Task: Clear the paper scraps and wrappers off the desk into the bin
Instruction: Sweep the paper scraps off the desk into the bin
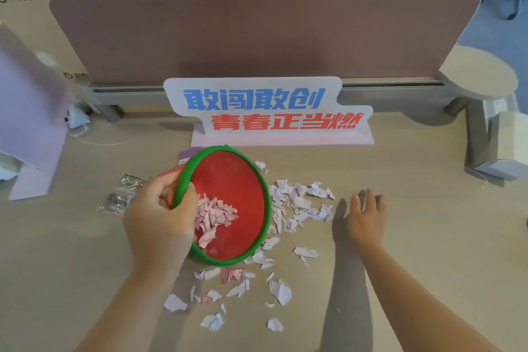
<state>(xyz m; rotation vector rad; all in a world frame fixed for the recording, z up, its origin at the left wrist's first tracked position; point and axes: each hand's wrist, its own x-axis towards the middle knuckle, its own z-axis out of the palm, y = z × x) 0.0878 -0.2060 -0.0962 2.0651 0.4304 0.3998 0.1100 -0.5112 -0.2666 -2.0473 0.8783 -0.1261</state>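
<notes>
My left hand [160, 214] grips the green rim of a red bin [237, 180], which is tilted with its mouth toward the right. A heap of torn pale paper [214, 216] lies inside it. More paper scraps [300, 204] are strewn on the desk just right of the bin, and others [243, 291] lie in front of it, some with pink wrapper bits. My right hand [367, 216] rests flat on the desk to the right of the scraps, fingers apart, holding nothing. Clear plastic wrappers [123, 194] lie left of my left hand.
A standing sign with blue and red characters [265, 111] is behind the bin. A brown divider panel [257, 37] runs along the back of the desk. A pink stand [31, 128] is at the left, a grey bracket and box [497, 166] at the right.
</notes>
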